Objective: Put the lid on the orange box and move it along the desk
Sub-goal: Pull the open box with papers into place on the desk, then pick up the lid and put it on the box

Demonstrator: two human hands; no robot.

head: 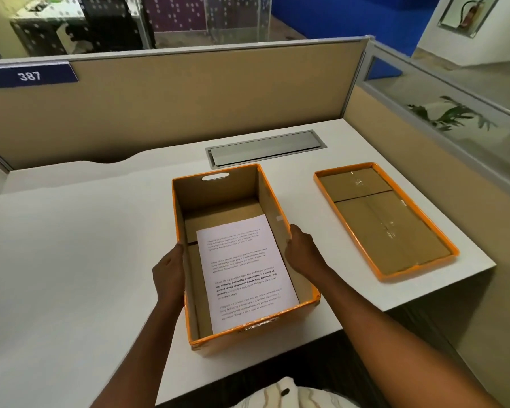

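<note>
The orange box (222,188) stands open on the white desk (71,245), its near end overhanging the front edge. A printed sheet of paper (245,269) lies flat on its cardboard floor. My left hand (169,272) presses against the outside of the left wall, thumb over the rim. My right hand (302,250) grips the right wall the same way. The lid (384,219) lies upside down on the desk to the right of the box, orange rim up, brown inside showing, apart from both hands.
A grey cable hatch (265,148) is set into the desk behind the box. Beige partition walls (189,98) close the back and right side. The desk's right front corner sits just beyond the lid.
</note>
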